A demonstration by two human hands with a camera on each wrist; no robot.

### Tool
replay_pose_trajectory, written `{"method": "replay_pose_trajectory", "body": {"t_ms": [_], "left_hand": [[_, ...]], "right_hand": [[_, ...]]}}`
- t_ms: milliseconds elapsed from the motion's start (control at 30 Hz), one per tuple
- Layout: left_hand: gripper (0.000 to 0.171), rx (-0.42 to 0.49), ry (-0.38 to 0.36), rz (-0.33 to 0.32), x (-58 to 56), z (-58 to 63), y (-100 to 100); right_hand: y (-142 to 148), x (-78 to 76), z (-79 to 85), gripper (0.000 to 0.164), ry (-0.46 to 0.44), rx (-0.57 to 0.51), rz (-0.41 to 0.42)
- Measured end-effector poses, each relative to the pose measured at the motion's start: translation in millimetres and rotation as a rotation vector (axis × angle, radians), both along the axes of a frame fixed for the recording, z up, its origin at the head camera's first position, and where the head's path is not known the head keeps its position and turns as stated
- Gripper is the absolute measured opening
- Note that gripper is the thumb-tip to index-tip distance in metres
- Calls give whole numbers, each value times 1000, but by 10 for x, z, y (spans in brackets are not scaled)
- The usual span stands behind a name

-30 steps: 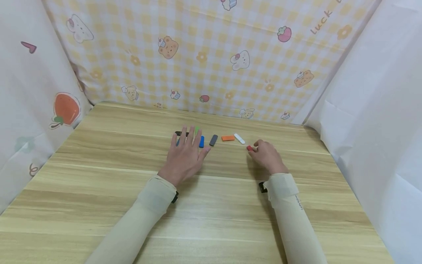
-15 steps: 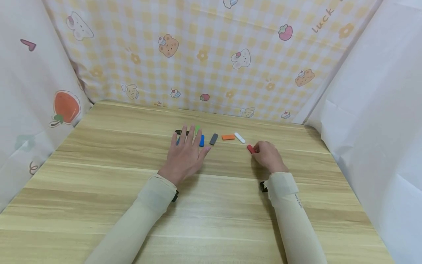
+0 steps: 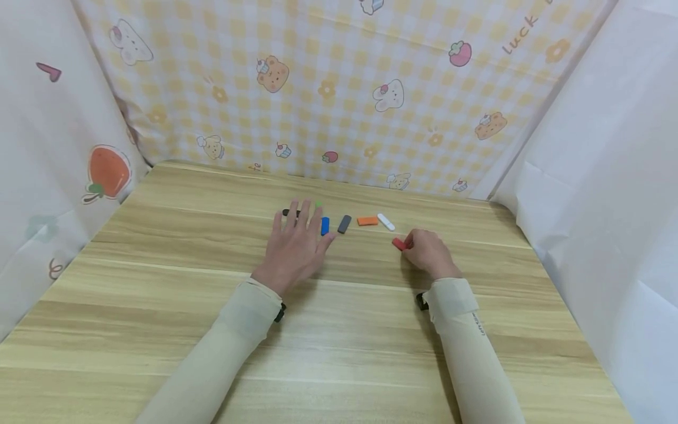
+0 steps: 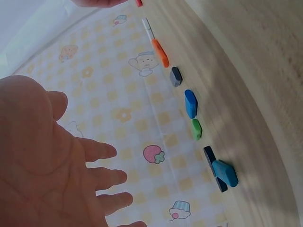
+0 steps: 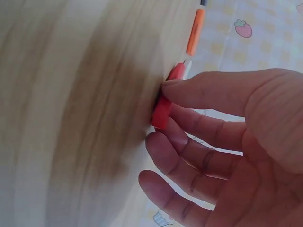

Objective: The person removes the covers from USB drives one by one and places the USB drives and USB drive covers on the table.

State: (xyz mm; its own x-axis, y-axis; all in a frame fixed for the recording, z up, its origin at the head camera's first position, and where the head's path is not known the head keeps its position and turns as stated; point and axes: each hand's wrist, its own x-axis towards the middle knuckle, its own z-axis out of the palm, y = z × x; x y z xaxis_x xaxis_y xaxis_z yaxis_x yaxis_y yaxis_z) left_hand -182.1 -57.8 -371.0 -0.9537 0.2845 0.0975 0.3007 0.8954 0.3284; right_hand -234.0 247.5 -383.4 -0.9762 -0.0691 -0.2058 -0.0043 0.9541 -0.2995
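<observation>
My right hand (image 3: 430, 254) pinches a small red stick-shaped block (image 5: 169, 97) between thumb and fingers, low over the tabletop; the head view shows only its left end. Beyond it lie a white stick (image 3: 386, 222) with rounded ends and an orange one (image 3: 368, 221). My left hand (image 3: 295, 250) hovers palm down with fingers straight and spread, holding nothing. Near it are a dark grey stick (image 3: 344, 224), a blue stick (image 3: 325, 226), a green stick (image 4: 196, 129), and a black stick (image 4: 209, 156) touching a teal one (image 4: 225, 173). In the head view the left hand hides the teal stick.
The sticks lie in a loose row toward the back of the wooden table (image 3: 339, 341). A yellow checked cloth (image 3: 328, 118) hangs behind it. White cloths (image 3: 593, 176) close off both sides.
The right hand has shifted its hold on the red stick, which slid more into view and then moved slightly left and nearer. The left hand has barely moved.
</observation>
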Motion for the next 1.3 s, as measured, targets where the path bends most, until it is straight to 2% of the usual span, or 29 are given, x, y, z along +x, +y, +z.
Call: {"method": "replay_pose_trajectory", "body": {"t_ms": [133, 267, 433, 600, 733, 900, 1033, 1133, 1200, 1300], "left_hand": [[73, 8, -5, 7, -5, 23, -24], [72, 1, 21, 11, -18, 49, -44], [71, 14, 65, 17, -31, 91, -73], [65, 45, 173, 7, -42, 133, -100], [63, 160, 222, -21, -45, 177, -109], [62, 379, 189, -50, -19, 247, -90], [54, 536, 169, -85, 6, 290, -56], [45, 645, 163, -139, 11, 301, -27], [39, 688, 144, -181, 17, 301, -7], [33, 693, 84, -242, 31, 291, 16]], "right_hand": [[-14, 21, 37, 18, -14, -8, 9], [-52, 60, 110, 22, 17, -32, 17], [-137, 128, 253, 22, 130, -54, 32], [-243, 195, 395, 23, 270, -81, 53], [-326, 257, 476, 24, 399, -118, 85], [-414, 354, 571, 25, 513, -180, 162], [-467, 421, 641, 25, 571, -230, 280], [-504, 465, 686, 25, 610, -269, 383], [-533, 495, 711, 25, 638, -289, 449], [-579, 537, 736, 23, 680, -299, 532]]}}
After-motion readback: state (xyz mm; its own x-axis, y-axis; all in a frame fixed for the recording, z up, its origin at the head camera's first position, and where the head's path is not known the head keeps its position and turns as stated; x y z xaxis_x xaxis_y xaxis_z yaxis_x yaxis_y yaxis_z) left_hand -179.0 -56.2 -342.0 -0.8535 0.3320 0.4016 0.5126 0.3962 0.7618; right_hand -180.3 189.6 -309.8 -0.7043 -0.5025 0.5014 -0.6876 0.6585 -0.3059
